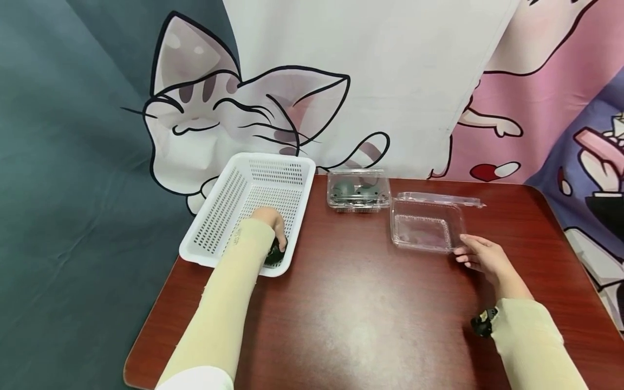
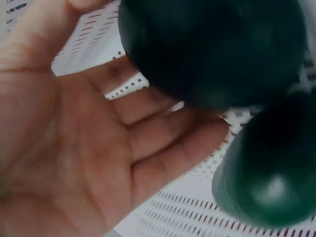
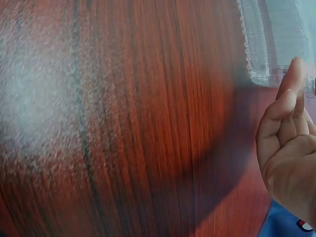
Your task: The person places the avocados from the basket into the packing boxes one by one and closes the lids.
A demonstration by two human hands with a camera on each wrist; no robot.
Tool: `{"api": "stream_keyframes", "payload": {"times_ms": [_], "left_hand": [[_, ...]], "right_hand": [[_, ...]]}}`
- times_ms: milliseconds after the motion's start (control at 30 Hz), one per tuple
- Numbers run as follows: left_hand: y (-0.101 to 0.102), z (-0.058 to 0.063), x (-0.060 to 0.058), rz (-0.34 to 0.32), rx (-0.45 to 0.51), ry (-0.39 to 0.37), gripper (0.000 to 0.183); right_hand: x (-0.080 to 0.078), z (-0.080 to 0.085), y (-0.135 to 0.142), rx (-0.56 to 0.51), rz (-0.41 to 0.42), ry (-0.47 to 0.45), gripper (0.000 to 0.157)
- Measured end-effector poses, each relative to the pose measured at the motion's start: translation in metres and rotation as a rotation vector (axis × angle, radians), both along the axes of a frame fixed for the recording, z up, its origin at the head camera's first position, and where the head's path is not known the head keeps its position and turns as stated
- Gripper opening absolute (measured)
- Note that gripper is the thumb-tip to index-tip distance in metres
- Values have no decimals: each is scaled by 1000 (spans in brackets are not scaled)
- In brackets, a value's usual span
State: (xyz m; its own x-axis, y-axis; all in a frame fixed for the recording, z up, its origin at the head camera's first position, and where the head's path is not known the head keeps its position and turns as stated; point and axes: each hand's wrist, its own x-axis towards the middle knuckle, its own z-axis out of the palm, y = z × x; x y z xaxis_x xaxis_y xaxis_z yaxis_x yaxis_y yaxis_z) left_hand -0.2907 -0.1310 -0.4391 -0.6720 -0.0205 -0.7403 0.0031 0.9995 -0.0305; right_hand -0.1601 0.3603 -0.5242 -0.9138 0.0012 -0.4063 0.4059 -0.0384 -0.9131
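Observation:
Inside the white perforated basket (image 1: 192,254), my left hand (image 1: 271,221) grips a smooth dark green rounded item (image 2: 212,54). Its fingers curl under the item and the thumb is at the top, partly cut off. A second dark green egg-shaped item (image 2: 269,182) lies beside it on the basket floor. On the right, my right hand (image 1: 482,257) pinches the near right corner of an open clear plastic container (image 1: 424,230). In the right wrist view, the fingertips (image 3: 296,69) overlap that corner.
A closed clear plastic box (image 1: 358,189) holding dark green rounded items stands at the table's back, between basket and open container. The open container's clear lid (image 1: 439,199) stands up along its far side. A printed cloth (image 1: 414,81) hangs behind the brown table (image 1: 351,303).

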Motion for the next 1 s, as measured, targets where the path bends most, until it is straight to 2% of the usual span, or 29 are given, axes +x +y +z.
{"api": "stream_keyframes", "payload": {"times_ms": [200, 433, 567, 700, 767, 900, 1000], "left_hand": [[-7, -3, -3, -107, -7, 35, 43], [-10, 5, -15, -149, 123, 45, 59], [-13, 8, -19, -127, 268, 35, 63], [-11, 16, -22, -122, 383, 77, 72], [-9, 22, -22, -108, 405, 117, 73], [-6, 33, -22, -15, 465, 180, 65], [-6, 39, -20, 23, 511, 212, 61]], "right_hand": [[-3, -1, -3, -42, -27, 19, 7], [-2, -2, -2, -59, -56, 20, 11], [-2, -3, -4, -64, -65, 20, 11], [-2, -4, -4, -73, -77, 26, 13], [-2, -4, -3, -78, -83, 28, 13], [-3, -4, -2, -86, -89, 29, 13], [-3, -3, -2, -91, -90, 27, 12]]}}
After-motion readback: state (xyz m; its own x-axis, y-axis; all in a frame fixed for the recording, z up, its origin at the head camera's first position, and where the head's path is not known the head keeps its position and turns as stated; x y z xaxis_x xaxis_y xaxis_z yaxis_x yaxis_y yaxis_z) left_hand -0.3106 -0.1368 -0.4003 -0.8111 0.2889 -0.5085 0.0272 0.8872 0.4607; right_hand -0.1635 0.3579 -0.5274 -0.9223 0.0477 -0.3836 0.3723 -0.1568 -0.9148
